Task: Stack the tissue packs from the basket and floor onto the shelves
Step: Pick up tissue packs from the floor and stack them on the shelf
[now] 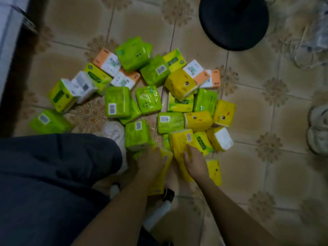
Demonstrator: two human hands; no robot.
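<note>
Several tissue packs lie scattered on the tiled floor [248,112]: green ones [117,102], yellow ones [197,120] and orange-and-white ones [107,62]. My left hand [152,161] grips a yellow pack [164,173] at the near edge of the pile. My right hand [195,162] lies on another yellow pack [181,141], fingers curled over its side. A further yellow pack [214,172] sits just right of my right wrist. No basket or shelf shows clearly.
A round black base [234,22] stands at the far right. A pale shoe [318,129] sits at the right edge. My dark-trousered knee [53,174] fills the lower left, with white sandals [158,210] below. A dark upright edge [19,68] runs along the left.
</note>
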